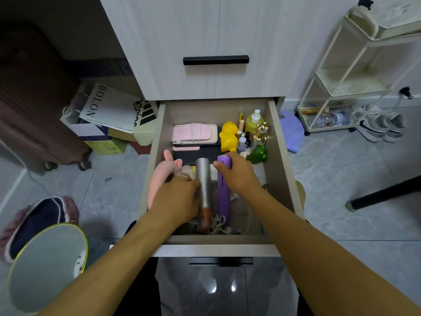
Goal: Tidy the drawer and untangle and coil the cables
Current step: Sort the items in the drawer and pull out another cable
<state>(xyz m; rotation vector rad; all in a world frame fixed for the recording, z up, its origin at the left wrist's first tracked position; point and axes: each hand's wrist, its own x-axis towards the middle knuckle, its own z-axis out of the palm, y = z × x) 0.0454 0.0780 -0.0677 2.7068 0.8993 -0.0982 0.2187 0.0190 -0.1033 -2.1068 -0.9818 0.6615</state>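
Both hands are down inside the open drawer (276, 142). The left hand (177, 197) has its fingers curled around the lower part of a silver hair dryer (203, 179), which lies lengthways in the middle of the drawer with its wide end pointing to the back. The right hand (239, 172) grips the top of a purple wand (222, 190) lying just beside the dryer, thumb on the near side and fingers wrapped over the far edge. Under the two tools, at the front of the drawer, a pale cable (218, 222) sits in a loose tangle. A pink soft toy (164, 174) is pressed against the left wall, touching the left hand. Further back lies a pink pouch (193, 133) with a cord wound round it, then a yellow duck (227, 137), a green frog (258, 153) and a yellow bottle (254, 123) in the right rear corner.
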